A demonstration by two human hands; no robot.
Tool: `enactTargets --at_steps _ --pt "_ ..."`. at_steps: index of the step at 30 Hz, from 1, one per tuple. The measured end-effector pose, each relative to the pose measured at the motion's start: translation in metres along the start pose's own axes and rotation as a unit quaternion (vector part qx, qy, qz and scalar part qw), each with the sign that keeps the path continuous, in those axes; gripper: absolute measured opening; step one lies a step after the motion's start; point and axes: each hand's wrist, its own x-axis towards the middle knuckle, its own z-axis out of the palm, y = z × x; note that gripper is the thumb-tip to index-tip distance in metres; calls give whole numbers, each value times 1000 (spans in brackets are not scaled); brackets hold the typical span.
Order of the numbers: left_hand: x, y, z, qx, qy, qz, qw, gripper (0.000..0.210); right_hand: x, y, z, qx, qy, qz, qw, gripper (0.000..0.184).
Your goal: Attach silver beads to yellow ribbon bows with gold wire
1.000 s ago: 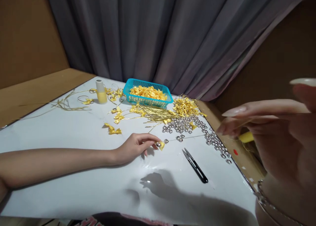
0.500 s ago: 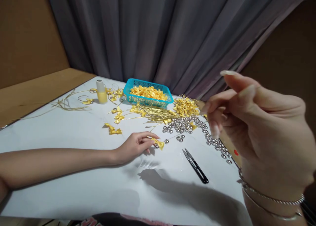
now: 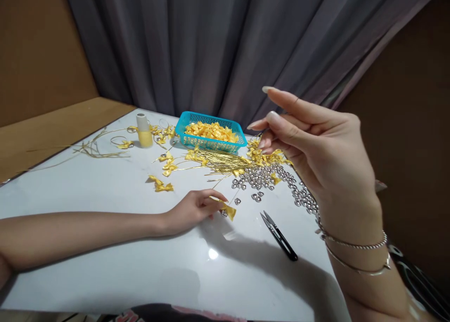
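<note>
My white table (image 3: 105, 275) carries a turquoise basket (image 3: 180, 126). Left of the basket stands a white-and-yellow bottle (image 3: 144, 133); right of the basket, heaped yellow bows (image 3: 258, 158). In front of the basket lie gold wires (image 3: 223, 161), silver beads (image 3: 258, 176) and, nearer me, black-handled snips (image 3: 283, 240).

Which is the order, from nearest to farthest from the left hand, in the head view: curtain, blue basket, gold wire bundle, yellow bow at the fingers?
1. Yellow bow: touching the left hand.
2. Gold wire bundle: beyond the hand, slightly right.
3. Blue basket: just behind the bundle.
4. Curtain: behind the basket.
</note>
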Motion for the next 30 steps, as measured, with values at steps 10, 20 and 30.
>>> enactTargets --at_steps 10,20,30 --pt "-1 4 4 -60 -36 -26 997 21 6 10 -8 -21 6 3 1000 17" --pt "-4 1 8 -178 -71 -84 978 38 14 21 -19 -6 15 26 1000 19" --pt "-8 1 11 -173 -126 -66 974 29 17 28 -24 -33 18 37 999 17"
